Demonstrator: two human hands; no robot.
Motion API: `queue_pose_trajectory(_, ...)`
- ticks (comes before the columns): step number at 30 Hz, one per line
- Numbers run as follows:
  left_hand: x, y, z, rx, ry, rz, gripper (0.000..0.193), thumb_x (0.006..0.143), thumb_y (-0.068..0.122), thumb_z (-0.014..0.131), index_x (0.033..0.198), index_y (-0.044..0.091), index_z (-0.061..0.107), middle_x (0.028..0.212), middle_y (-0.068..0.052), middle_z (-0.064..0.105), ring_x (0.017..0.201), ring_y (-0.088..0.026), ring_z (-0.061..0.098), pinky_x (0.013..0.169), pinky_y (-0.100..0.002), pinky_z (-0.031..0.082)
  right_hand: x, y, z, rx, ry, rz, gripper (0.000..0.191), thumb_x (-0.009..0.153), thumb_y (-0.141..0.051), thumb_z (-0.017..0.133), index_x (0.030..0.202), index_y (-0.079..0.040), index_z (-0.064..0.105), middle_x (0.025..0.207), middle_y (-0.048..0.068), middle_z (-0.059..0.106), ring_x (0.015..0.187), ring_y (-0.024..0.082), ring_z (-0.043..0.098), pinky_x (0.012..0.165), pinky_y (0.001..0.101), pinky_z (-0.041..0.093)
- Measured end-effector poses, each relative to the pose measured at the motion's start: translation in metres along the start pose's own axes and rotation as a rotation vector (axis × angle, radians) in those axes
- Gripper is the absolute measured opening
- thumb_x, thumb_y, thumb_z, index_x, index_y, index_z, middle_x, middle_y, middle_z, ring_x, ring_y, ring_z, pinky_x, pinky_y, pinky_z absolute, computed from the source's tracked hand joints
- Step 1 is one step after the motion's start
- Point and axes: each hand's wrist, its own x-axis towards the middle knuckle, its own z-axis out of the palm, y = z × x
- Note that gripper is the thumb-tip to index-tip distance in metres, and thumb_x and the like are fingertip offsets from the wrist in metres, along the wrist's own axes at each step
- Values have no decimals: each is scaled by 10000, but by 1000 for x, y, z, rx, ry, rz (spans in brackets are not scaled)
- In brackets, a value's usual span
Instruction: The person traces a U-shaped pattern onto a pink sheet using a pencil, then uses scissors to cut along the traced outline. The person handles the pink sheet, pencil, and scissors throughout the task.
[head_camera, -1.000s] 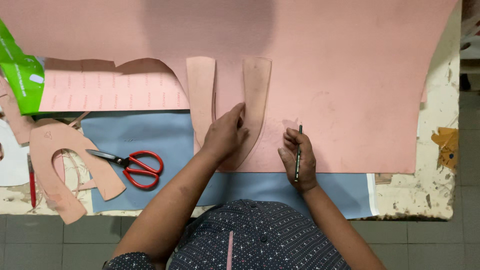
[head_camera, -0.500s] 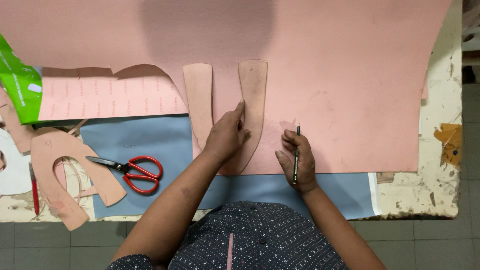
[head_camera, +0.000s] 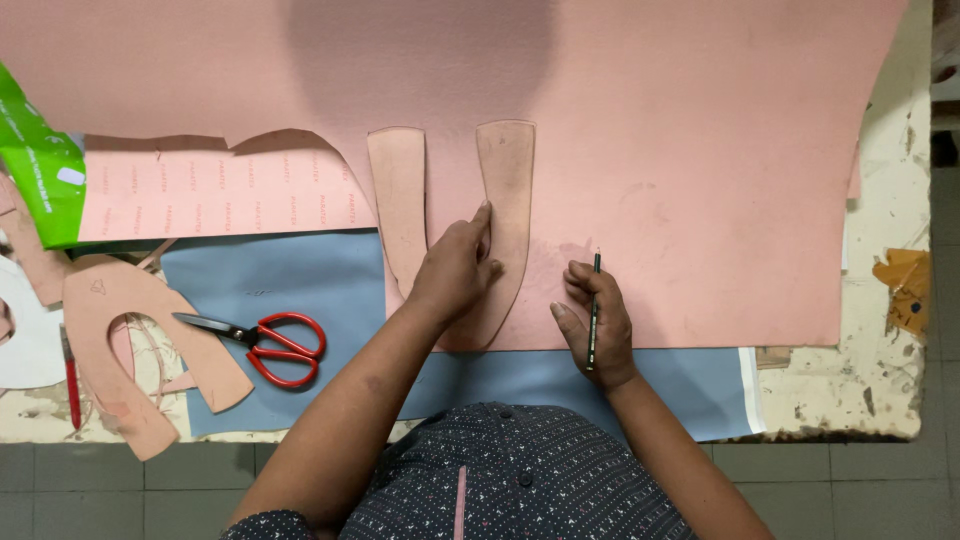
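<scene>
A tan U-shaped pattern piece (head_camera: 505, 190) lies flat on a large pink sheet (head_camera: 680, 150). My left hand (head_camera: 455, 270) rests on the lower middle of the U, fingers pressing it down against the sheet. My right hand (head_camera: 595, 325) sits just right of the pattern and grips a dark pencil (head_camera: 594, 305), its tip pointing away from me and close to the sheet. The bottom curve of the U is hidden under my left hand and forearm.
Red-handled scissors (head_camera: 265, 345) lie on a blue sheet (head_camera: 290, 280) at the left. A second tan U-shaped piece (head_camera: 120, 340) lies further left, beside a red pen (head_camera: 70, 375). A green packet (head_camera: 40, 170) is at the far left. The worn table edge (head_camera: 880, 380) shows at right.
My left hand has slid slightly up the pattern piece. My right hand with the pencil stays almost where it was, beside the pattern.
</scene>
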Motion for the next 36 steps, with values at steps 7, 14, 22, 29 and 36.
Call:
queue_pose_trajectory(7,4,1,-3,19,-7,22,839,814,171,795,1551,128,395,968,-105,601,886,-273,620,819,-405,521,1,-1,0,14,-5,-15,525,938,-47,697,1408,0,469,1399,168,529,1295,252,591,1106,362,530)
queue_pose_trajectory(14,8,2,-6,37,-60,5,871,811,177,792,1569,135,367,949,-98,592,873,-253,616,826,-391,527,1,-3,0,9,-20,33,506,964,-44,660,1426,-2,457,1402,169,533,1308,250,588,1117,358,525)
queue_pose_trajectory(22,9,2,-8,26,-84,-6,860,817,167,785,1568,137,368,922,-87,580,847,-243,604,808,-386,525,3,0,1,123,-19,44,562,1033,-2,528,1563,-2,339,1460,166,523,1344,230,559,1164,364,486)
queue_pose_trajectory(29,5,-3,-8,-25,-45,27,863,788,155,805,1551,110,404,927,-119,608,860,-268,621,810,-397,522,3,-1,1,147,-13,61,557,1028,-1,546,1550,4,353,1460,171,518,1346,233,552,1159,364,480)
queue_pose_trajectory(36,9,-2,-7,8,-39,45,885,779,162,817,1552,101,391,941,-127,623,871,-275,628,813,-403,527,4,-4,1,135,-13,63,553,1026,-10,551,1544,10,360,1455,172,521,1343,235,555,1157,364,482)
